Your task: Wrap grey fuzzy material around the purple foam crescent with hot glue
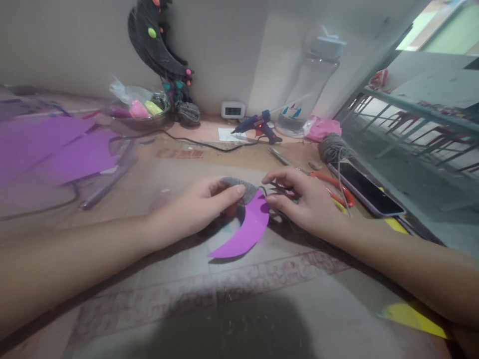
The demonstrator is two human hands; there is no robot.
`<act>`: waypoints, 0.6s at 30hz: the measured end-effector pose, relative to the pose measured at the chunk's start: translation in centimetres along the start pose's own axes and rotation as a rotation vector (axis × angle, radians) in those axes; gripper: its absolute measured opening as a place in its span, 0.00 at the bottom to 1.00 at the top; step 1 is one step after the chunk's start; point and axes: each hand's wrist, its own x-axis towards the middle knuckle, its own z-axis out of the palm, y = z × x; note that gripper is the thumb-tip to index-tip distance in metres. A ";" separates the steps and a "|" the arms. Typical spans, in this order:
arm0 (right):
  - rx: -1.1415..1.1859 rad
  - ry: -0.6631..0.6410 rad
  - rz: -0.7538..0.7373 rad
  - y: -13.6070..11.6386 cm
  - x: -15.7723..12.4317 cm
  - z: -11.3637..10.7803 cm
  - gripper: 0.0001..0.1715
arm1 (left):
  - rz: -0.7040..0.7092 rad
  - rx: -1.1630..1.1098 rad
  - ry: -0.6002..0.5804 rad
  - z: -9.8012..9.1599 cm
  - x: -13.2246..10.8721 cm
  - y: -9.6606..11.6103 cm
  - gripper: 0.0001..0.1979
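Note:
A purple paper crescent (250, 228) has its upper part wrapped in grey yarn (240, 187). My left hand (204, 205) grips the wrapped part, thumb on top and fingers mostly hidden behind. The bare purple tip curves down toward me. At the crescent's right edge is my right hand (305, 202), thumb and forefinger curled around a loose grey strand beside the wrapping. How firmly they pinch it is hard to see. Orange-handled scissors (350, 195) lie just beyond the right hand, and a ball of grey yarn (333, 147) rests behind them.
A blue glue gun (258, 124) with a lit red light stands at the back, its cord trailing left. Nearby are a small digital clock (232, 109), a clear bottle (305, 94) and a phone (368, 189). Purple sheets (80, 157) lie left. A decorated dark crescent (149, 45) hangs behind.

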 end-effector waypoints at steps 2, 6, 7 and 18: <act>0.129 -0.081 0.089 -0.3 0.3 0.1 0.11 | 0.016 0.012 0.013 0.0 0.0 0.0 0.20; 0.258 -0.241 0.182 -0.9 0.6 0.0 0.15 | 0.058 0.088 0.045 0.0 -0.1 0.2 0.22; 0.259 -0.244 0.184 -1.0 0.6 0.0 0.16 | 0.056 0.099 0.044 0.0 -0.1 0.2 0.22; 0.236 -0.185 0.142 -0.8 0.1 0.1 0.14 | 0.051 0.211 0.056 0.1 -0.4 0.8 0.16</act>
